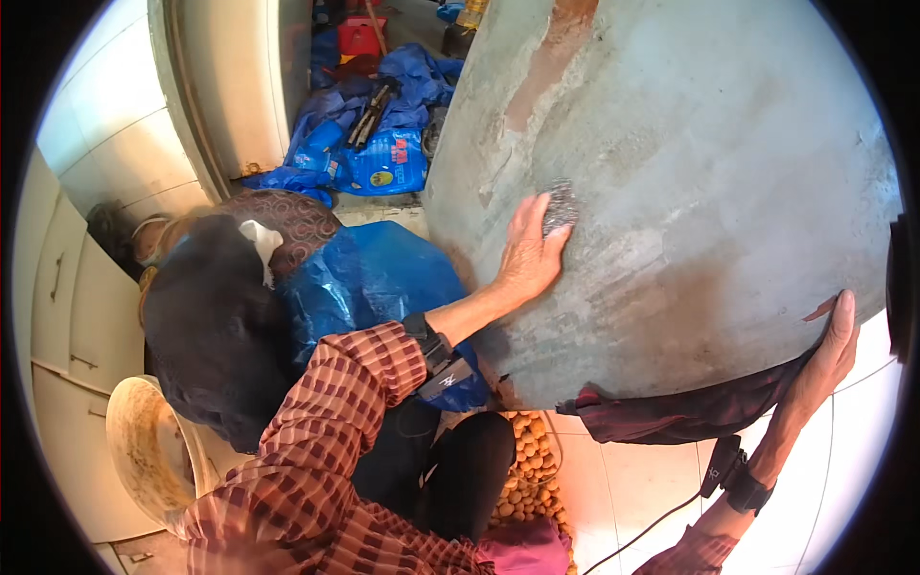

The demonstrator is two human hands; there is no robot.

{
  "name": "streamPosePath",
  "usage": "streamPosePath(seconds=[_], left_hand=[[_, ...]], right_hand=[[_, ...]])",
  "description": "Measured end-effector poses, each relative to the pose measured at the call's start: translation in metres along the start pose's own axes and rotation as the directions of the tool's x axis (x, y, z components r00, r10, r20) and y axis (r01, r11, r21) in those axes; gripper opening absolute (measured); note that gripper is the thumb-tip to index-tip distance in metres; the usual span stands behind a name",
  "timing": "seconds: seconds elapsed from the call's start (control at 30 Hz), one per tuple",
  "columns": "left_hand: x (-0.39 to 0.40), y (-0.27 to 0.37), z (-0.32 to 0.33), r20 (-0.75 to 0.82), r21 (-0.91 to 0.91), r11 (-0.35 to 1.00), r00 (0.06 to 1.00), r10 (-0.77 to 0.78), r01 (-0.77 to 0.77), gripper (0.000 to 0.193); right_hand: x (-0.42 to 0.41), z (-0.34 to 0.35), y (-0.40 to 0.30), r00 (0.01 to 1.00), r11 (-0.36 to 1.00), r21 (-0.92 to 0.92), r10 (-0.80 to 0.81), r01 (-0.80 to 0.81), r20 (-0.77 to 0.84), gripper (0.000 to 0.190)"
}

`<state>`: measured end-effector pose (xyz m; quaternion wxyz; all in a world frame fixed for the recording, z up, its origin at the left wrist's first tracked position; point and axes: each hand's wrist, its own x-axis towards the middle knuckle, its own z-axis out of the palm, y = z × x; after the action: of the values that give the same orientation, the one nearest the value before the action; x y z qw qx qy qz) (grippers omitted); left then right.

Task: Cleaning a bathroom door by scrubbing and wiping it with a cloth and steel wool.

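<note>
A large grey board [726, 180] with peeled brown patches and scuffs stands tilted before me. My left hand [532, 248] presses a steel wool scouring pad [560, 205] against its face, left of the middle. My right hand [826, 352] grips the lower right edge of the board, thumb on the face and the other fingers mostly hidden. A dark red and black cloth [675, 413] hangs along the lower edge, close to my right wrist. Both wrists wear straps with small black devices, and a cable [640, 532] runs from the right one.
Small round tan things [528, 460] lie heaped on the tiled floor [647, 474]. To the left stand a dirty pale bucket [144, 445], a black cloth bundle [215, 323] and white cabinets [86, 309]. Blue plastic [374, 269] lies beside the board; blue bags [388, 162] fill the doorway.
</note>
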<state>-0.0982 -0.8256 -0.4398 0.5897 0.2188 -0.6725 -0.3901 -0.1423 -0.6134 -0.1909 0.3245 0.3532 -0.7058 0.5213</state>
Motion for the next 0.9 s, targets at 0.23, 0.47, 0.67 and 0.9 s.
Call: streamPosePath(seconds=[0.23, 0.47, 0.67, 0.9], left_hand=[[0.029, 0.077, 0.015, -0.046, -0.004, 0.961, 0.960, 0.277, -0.278, 0.049], [-0.021, -0.039, 0.020, -0.231, 0.036, 0.958, 0.934, -0.271, 0.286, 0.050], [-0.007, 0.078, 0.028, -0.036, 0.006, 0.980, 0.979, 0.199, -0.199, 0.054], [0.008, -0.022, 0.023, -0.186, -0.121, 0.915, 0.896, -0.403, 0.386, 0.050]], right_hand=[[-0.004, 0.005, 0.000, 1.000, 0.999, 0.052, 0.016, -0.014, -0.022, 0.045], [-0.005, 0.005, -0.001, 1.000, 1.000, 0.025, 0.008, -0.008, -0.017, 0.047], [-0.001, -0.003, 0.001, 1.000, 1.000, -0.014, -0.010, 0.010, -0.007, 0.046], [-0.001, 0.005, -0.004, 0.999, 0.999, 0.000, 0.036, -0.036, -0.004, 0.048]])
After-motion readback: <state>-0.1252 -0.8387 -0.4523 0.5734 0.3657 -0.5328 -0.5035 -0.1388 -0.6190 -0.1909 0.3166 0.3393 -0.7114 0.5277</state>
